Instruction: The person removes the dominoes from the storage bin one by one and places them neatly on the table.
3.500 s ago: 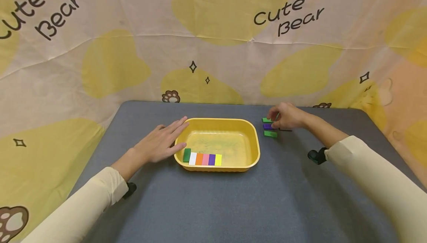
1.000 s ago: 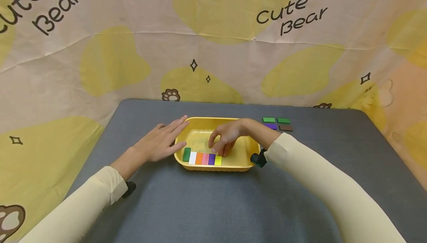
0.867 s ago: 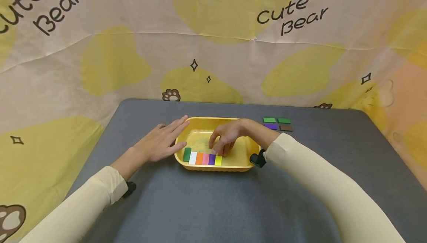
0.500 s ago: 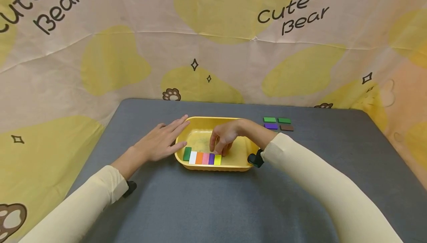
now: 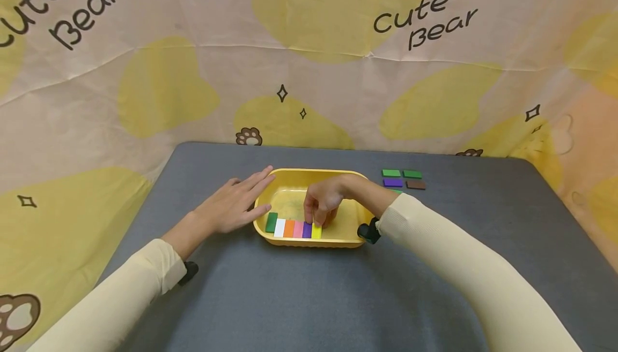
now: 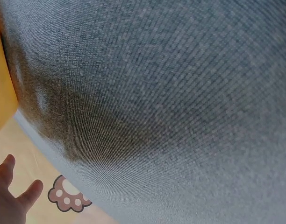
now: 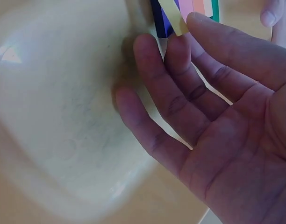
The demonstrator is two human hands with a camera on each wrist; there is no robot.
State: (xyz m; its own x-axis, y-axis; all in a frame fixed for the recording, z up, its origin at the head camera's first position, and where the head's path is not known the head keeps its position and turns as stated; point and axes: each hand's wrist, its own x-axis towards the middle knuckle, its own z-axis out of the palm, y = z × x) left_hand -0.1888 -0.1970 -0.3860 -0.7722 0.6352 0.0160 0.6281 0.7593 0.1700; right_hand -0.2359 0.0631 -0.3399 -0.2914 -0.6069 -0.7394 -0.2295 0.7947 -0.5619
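Note:
My left hand [image 5: 235,207] lies with fingers outstretched across the left rim of a yellow plastic tray [image 5: 338,244]. A few of its fingers [image 6: 33,193] show at the lower left of the left wrist view. Inside the tray my right hand [image 5: 328,199] bends down and pinches the near-end of a thin yellow block [image 7: 173,17] between thumb and fingertips. That block ends a front row with a purple block [image 5: 307,231], a pink block [image 5: 298,229], an orange block [image 5: 288,228], a white block [image 5: 279,228] and a green block [image 5: 272,222].
On the grey table [image 5: 289,298], behind the tray's right side, lie a light green block [image 5: 391,173], a dark green block [image 5: 412,174], a purple block [image 5: 393,183] and a brown block [image 5: 416,185]. Another green block is mostly hidden by the right arm. A printed cloth [image 5: 309,62] hangs behind.
My right hand has come from the loose blocks at the back right into the tray. Lately its fingers have shifted slightly at the yellow block. The left hand stays put.

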